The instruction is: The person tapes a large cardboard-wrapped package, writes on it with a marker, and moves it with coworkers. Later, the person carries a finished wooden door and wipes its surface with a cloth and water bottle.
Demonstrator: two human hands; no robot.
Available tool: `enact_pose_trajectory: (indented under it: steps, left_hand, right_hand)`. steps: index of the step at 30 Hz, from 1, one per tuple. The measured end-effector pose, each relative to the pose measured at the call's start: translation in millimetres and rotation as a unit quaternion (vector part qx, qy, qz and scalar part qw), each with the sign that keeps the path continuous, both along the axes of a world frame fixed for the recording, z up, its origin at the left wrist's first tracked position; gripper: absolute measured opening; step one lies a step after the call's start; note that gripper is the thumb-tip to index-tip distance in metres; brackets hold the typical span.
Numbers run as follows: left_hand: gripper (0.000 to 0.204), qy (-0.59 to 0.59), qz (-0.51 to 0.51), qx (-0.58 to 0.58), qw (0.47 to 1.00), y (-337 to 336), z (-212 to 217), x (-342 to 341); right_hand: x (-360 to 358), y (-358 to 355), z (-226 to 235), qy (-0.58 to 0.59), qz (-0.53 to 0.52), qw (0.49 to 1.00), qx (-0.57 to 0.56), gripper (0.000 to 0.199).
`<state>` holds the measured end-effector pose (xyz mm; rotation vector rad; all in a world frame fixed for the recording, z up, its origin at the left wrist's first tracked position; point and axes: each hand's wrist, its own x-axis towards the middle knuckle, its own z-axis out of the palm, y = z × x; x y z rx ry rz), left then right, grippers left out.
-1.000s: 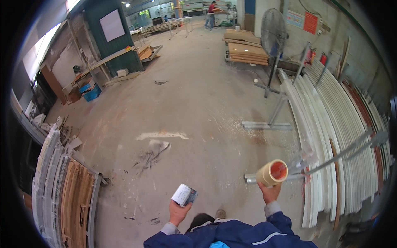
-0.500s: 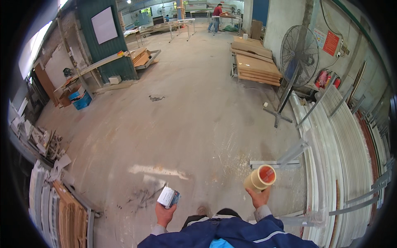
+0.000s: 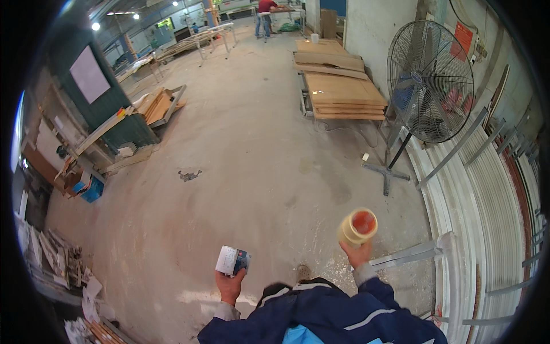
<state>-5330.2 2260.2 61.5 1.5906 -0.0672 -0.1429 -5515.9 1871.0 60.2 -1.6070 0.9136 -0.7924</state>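
Observation:
Held up in my left hand (image 3: 230, 285) is a small box (image 3: 234, 261) with a white face and a dark blue printed side; my fingers close round its lower part. Off to the right, my right hand (image 3: 358, 252) grips the lower end of a cream-yellow roll of tape (image 3: 347, 228), its hollow orange-red core facing up. Both things are above the concrete floor, well apart from each other. My palms are hidden behind what they hold.
A pedestal fan (image 3: 431, 83) stands ahead on the right, beside stacked brown boards (image 3: 344, 89). Long white profiles (image 3: 481, 195) lie in a rack along my right side. Scrap pieces (image 3: 54, 255) lie at left. A person in red (image 3: 267, 8) bends over a far table.
I have moved forward over the floor; the fan and board stack look nearer. Both hands still hold the same box and roll.

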Motion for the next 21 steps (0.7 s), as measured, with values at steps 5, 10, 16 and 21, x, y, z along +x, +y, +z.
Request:
enact_pose_trajectory:
  steps: [5,10,16,21]
  left_hand:
    - [0.063,0.010,-0.007,0.036,0.999,-83.2,-11.5,126.5]
    - [0.068,0.022,0.013,0.028,0.999,-170.8,-44.5,278.6]
    - [0.067,0.024,-0.007,0.019,1.000,-308.5,-54.2,507.8]
    - [0.067,-0.021,-0.082,0.029,0.996,-448.0,-38.8,688.4]
  right_hand:
    - [198.0,-130.5,30.1,-0.043,0.011,0.997,-0.067,0.090]
    - [353.0,-253.8,24.8,-0.003,-0.026,0.996,-0.088,0.089]
    - [466.4,-349.5,2.7,0.026,-0.098,0.994,-0.033,0.094]
    - [532.0,-406.3,-45.7,0.032,-0.148,0.989,-0.005,0.096]
